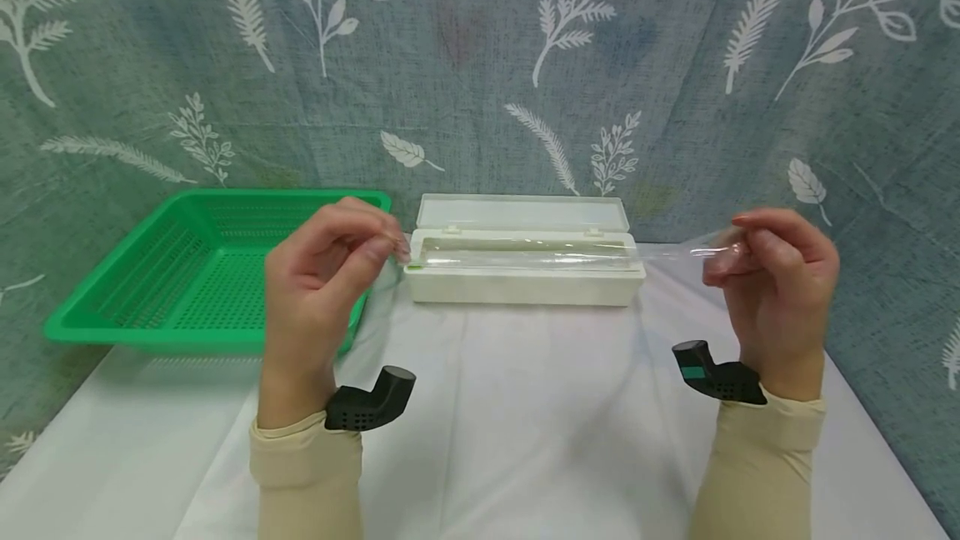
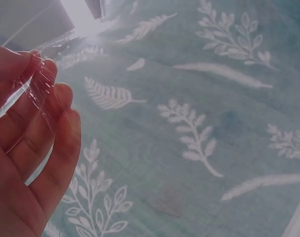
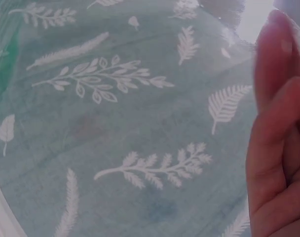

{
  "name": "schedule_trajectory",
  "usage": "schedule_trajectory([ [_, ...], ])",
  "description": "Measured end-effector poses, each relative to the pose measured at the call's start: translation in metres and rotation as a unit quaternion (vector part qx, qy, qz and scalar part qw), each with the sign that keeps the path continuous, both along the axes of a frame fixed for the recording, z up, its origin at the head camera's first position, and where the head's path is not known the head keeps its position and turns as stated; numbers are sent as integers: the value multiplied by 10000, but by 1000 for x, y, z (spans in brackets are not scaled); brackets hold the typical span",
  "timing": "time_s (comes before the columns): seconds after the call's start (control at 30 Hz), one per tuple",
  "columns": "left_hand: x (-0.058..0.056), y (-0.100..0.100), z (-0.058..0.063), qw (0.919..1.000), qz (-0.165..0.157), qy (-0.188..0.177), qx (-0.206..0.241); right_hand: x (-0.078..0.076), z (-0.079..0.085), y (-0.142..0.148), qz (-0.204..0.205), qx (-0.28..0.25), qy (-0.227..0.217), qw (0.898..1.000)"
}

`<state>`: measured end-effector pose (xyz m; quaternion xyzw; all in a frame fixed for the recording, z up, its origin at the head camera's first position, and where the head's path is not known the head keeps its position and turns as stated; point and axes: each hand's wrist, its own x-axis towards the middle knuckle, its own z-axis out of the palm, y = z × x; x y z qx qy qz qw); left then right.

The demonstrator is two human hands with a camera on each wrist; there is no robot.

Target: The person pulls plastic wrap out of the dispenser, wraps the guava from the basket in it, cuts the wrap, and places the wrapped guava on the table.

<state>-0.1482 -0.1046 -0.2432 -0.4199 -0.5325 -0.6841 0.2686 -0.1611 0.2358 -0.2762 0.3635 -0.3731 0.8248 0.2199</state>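
Where the person's place counts as six o'clock, a blue-grey leaf-printed cloth [image 1: 465, 65] hangs behind the far side, from ten round to two. Before it stands a table with a white cover [image 1: 525, 415]. At ten o'clock on this cover sits a green basket [image 1: 225, 286] with slotted walls and a perforated floor. At twelve o'clock lies a long white box [image 1: 525, 288], its lid [image 1: 521, 213] raised along the far edge. Clear film [image 1: 690, 249] spans from hand to hand in front of the box's opening; whether it touches the box I cannot tell.

The left hand [image 1: 315, 290], at ten o'clock, pinches one end of the film between thumb and fingertips, where it is bunched and creased. The right hand [image 1: 787, 290], at two o'clock, pinches the other end; its fingertips appear blurred from the wrist. Both arms wear beige sleeves [image 1: 307, 473]. Smallest items noted: two black wrist devices [image 1: 372, 402], one on each wrist.
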Motion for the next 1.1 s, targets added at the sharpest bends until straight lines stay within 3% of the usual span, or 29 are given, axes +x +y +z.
schedule_trajectory([
  [0.1, 1, -1, 1, 10000, 35, -2, 15, 3, 0, 2, -131, 271, -285, 9991],
  [0.27, 4, -2, 3, 9998, 175, -19, -6, 5, 3, -1, -977, 635, -565, 9916],
  [0.47, 6, -2, 6, 9996, 273, 25, -115, 3, 10, -4, -1899, 177, -244, 9813],
  [0.63, 10, -3, 7, 9987, 397, 4, -325, 7, 13, -7, -2398, 337, -230, 9700],
  [0.87, 21, -7, 7, 9959, 523, -329, -653, 17, 11, -6, -1938, 397, -296, 9798],
  [1.1, 27, -15, -1, 9877, 418, -226, -1490, 28, 6, 2, -1516, 919, -431, 9832],
])
